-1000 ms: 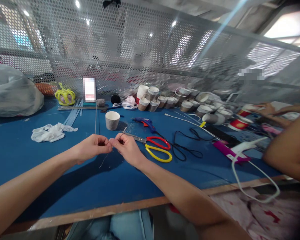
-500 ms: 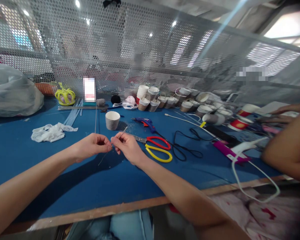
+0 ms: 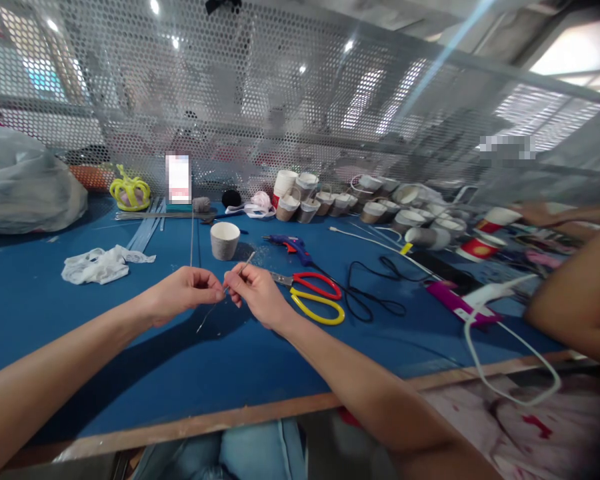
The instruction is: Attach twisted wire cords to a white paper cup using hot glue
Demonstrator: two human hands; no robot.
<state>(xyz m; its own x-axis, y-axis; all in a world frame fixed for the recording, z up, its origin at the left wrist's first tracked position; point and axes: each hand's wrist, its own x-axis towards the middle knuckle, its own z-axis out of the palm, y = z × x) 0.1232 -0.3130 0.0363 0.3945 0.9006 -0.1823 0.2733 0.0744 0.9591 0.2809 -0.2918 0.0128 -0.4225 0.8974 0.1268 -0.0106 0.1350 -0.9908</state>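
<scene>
My left hand [image 3: 193, 290] and my right hand [image 3: 253, 290] meet over the blue table, fingertips nearly touching. Both pinch a thin wire wrapped with twine [image 3: 246, 262]; its wrapped end sticks up past my right fingers. A loose thin end hangs below my left fingertips. Just behind the hands stands a small pale cup [image 3: 225, 241], upright. Red-and-yellow-handled scissors [image 3: 317, 297] lie to the right of my right hand, with a blue glue gun [image 3: 291, 247] behind them.
White lace [image 3: 97, 265] lies at the left, near a plastic bag [image 3: 25, 183]. Several small cup baskets [image 3: 373, 212] stand at the back right. A purple power strip [image 3: 460, 303], cables and another person's arm [image 3: 575, 287] are at the right.
My hands have barely moved, still pinching the wire. The loose end below them has shifted slightly. At the right, the other person's hand has moved a little.
</scene>
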